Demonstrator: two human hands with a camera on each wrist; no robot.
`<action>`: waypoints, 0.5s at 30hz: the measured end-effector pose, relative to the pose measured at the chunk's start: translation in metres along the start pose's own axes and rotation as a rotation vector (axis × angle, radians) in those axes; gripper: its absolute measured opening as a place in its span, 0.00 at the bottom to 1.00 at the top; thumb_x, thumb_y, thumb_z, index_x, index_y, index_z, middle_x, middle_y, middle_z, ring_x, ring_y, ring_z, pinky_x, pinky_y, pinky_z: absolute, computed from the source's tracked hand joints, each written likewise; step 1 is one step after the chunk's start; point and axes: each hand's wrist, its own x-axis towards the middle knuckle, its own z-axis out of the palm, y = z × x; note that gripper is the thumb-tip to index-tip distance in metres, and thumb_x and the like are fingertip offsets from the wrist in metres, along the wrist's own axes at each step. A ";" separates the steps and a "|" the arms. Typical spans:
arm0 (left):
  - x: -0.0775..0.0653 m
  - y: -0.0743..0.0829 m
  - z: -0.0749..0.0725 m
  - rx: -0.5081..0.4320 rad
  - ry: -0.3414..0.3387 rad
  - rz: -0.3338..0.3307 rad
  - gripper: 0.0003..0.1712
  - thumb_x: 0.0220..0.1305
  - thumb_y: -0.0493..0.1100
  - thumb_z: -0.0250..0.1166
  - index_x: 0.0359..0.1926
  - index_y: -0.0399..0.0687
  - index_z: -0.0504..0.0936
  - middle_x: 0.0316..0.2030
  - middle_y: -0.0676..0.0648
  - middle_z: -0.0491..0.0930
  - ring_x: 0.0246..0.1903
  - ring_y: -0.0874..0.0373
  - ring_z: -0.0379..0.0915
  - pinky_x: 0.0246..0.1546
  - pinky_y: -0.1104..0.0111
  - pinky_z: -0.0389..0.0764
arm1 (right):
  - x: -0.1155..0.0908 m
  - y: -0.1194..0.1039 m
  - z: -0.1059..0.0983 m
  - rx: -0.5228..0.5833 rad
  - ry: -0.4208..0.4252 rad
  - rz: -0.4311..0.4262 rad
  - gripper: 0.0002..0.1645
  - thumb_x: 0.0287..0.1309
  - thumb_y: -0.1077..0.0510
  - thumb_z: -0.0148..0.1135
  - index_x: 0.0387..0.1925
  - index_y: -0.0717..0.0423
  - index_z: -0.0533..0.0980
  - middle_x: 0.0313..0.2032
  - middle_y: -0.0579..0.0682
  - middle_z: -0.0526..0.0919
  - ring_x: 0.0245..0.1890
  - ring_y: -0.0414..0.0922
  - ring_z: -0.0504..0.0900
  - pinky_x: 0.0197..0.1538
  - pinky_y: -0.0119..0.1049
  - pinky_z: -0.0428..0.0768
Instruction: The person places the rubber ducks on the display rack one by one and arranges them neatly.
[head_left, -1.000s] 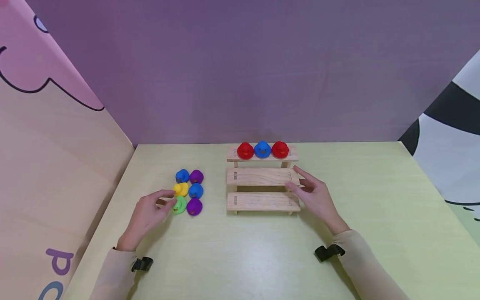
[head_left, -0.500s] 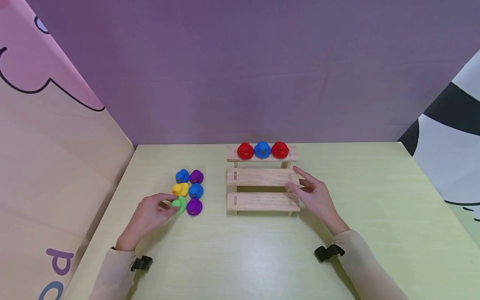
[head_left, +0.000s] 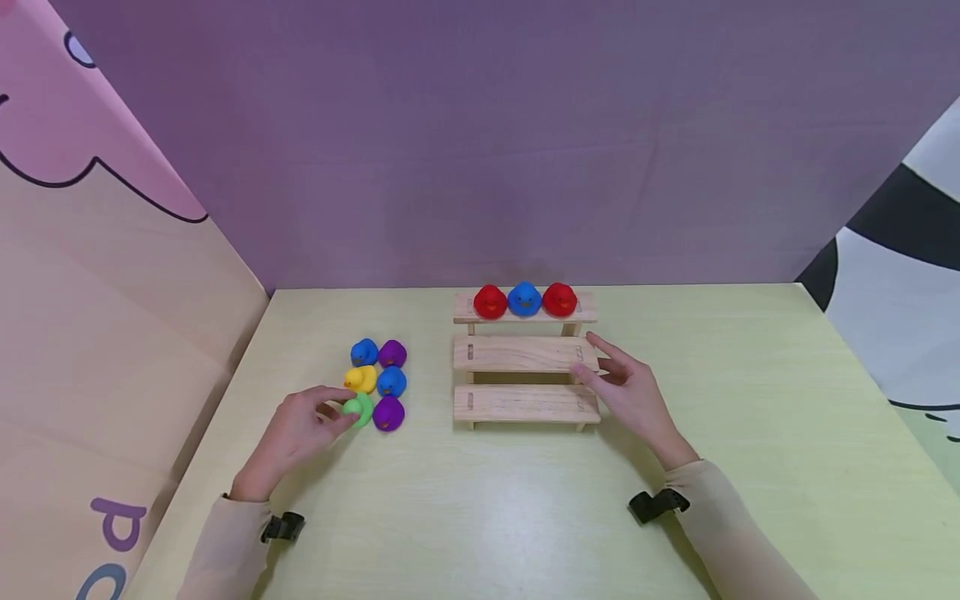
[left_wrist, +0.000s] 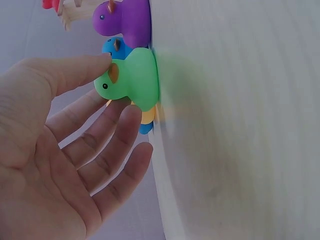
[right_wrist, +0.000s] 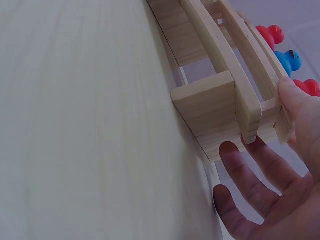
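Note:
A green rubber duck [head_left: 362,407] stands on the table at the front of a small cluster, and my left hand [head_left: 300,427] pinches it between thumb and fingers. The left wrist view has the thumb on the head of the green duck [left_wrist: 142,80], its base still by the tabletop. My right hand [head_left: 636,398] grips the right end of the middle step of a three-tiered wooden stand [head_left: 517,354], thumb in front and index finger behind. On the top step sit a blue duck [head_left: 524,300] between a red duck [head_left: 491,302] and another red duck [head_left: 560,300].
Touching or close to the green duck are a yellow duck [head_left: 362,379], a purple duck [head_left: 388,413] and a blue duck [head_left: 392,382]. Behind them stand another blue duck [head_left: 364,352] and another purple duck [head_left: 393,353]. A purple wall [head_left: 525,150] rises behind the table [head_left: 510,517].
My left hand has moved slightly right and closed its thumb and fingers on the green duck, which turned a little. My right hand has stayed on the stand.

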 end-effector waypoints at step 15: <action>0.000 0.006 -0.006 0.010 0.044 0.001 0.18 0.66 0.46 0.77 0.53 0.43 0.91 0.46 0.44 0.91 0.39 0.53 0.87 0.31 0.68 0.82 | -0.002 -0.002 0.000 0.024 -0.001 0.003 0.41 0.71 0.44 0.69 0.80 0.42 0.67 0.63 0.65 0.84 0.53 0.59 0.91 0.49 0.21 0.81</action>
